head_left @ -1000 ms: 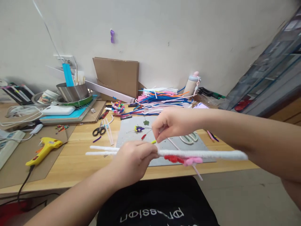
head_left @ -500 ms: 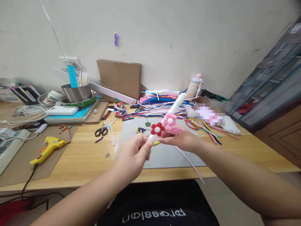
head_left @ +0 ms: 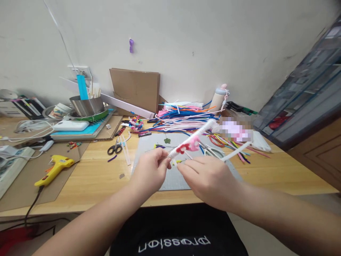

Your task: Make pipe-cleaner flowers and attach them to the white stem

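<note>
Pinching the lower end of the white fuzzy-wrapped stem (head_left: 204, 128), your left hand (head_left: 152, 167) is over the near left part of the grey cutting mat (head_left: 170, 182), fingertips closed and narrow. Your right hand (head_left: 209, 177) is curled beside it over the mat, closed on a white pipe cleaner (head_left: 236, 151) whose free length sticks out past the mat's right side; your palm hides how it runs inside the fist, and you cannot tell here whether its near end is joined to the stem. The stem slants up and away above the mat, with the red flower (head_left: 183, 148) and the pink flower (head_left: 194, 144) set along it, so those two look fitted. White wrapping covers the stretch that shows, though the gripped end is hidden, so whether it is finished there cannot be judged. Farther in, the green clover-like piece (head_left: 167, 140) and a purple-and-yellow piece (head_left: 160, 146) lie on the mat, apart from the stem and not fixed to it. Left of the mat are the black-handled scissors (head_left: 115, 148) and, farther left, the yellow glue gun (head_left: 57, 165). Beyond the mat's far edge come the heap of coloured pipe cleaners (head_left: 181, 119) and the leaning cardboard sheets (head_left: 135, 89).
</note>
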Motion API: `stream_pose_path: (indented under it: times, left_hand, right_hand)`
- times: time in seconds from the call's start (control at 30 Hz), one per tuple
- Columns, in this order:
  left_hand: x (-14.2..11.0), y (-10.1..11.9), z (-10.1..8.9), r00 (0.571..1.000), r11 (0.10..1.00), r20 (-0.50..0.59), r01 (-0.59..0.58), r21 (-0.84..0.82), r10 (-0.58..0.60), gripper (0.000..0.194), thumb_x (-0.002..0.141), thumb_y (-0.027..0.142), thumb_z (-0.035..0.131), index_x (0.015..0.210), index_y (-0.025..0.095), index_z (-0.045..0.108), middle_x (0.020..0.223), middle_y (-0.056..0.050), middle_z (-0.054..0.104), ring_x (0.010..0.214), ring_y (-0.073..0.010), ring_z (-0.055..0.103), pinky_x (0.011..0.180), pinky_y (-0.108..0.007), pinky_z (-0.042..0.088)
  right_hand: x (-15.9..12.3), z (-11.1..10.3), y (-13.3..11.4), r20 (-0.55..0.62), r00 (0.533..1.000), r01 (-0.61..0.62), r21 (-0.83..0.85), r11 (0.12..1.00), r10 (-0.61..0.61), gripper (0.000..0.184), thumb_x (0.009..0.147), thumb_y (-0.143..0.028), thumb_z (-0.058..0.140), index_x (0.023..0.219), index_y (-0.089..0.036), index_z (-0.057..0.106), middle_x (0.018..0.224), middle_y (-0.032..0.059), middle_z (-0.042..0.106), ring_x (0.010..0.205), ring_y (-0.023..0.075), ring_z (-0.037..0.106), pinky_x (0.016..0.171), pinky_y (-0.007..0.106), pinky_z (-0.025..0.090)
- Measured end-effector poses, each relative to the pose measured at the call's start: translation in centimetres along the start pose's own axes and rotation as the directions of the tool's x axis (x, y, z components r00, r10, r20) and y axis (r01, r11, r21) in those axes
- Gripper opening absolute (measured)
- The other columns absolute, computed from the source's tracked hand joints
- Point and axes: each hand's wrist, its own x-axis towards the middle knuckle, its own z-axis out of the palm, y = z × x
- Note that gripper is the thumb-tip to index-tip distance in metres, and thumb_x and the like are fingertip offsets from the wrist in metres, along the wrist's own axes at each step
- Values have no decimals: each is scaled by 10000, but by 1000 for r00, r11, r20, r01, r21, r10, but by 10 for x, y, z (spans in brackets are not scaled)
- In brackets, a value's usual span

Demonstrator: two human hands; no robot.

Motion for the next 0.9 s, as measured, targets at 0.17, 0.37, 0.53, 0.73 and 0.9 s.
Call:
stream_pose_path:
  times: [0.17,0.37,0.53,0.73,0.9]
  left_hand:
    - [-12,6,-2,955,868,156,-295,400,253,171,790,152,459,709,201,601,630,-34,618,591,-160,546,528,-261,323]
    - [-25,22,-15,890,858,237,-445,257,391,131,811,169,484,795,208,608,667,-7,638,604,-125,556,560,-237,376]
    - [-19,25,-19,987,985,-33,-160,-64,158,148,820,247,500,717,188,589,609,8,581,478,-82,466,466,-211,353]
    - [7,20,-6,994,877,-52,56,-477,-91,118,771,252,565,714,150,584,575,17,557,409,-48,407,404,-187,282]
    - [21,-4,10,967,630,164,252,-734,-196,164,719,280,615,673,127,577,590,17,541,375,-16,354,366,-167,172]
  right_hand:
    - [27,-36,17,170,974,156,-9,988,-152,179,762,-92,473,634,-173,568,551,21,553,528,136,449,491,290,233]
    - [59,-32,68,537,823,-284,674,681,-188,87,770,-251,579,744,-205,647,554,-49,572,485,76,469,452,208,316]
    - [43,-1,67,531,847,-524,841,137,-23,186,784,-319,569,865,-158,614,743,13,632,608,97,543,494,204,403]
    - [32,15,43,492,824,-554,804,217,282,154,808,-315,527,817,-187,611,793,5,637,731,123,568,642,242,429]
    - [20,22,44,370,869,-495,622,607,329,217,857,-313,453,831,-198,635,706,-5,616,645,123,534,598,244,373]
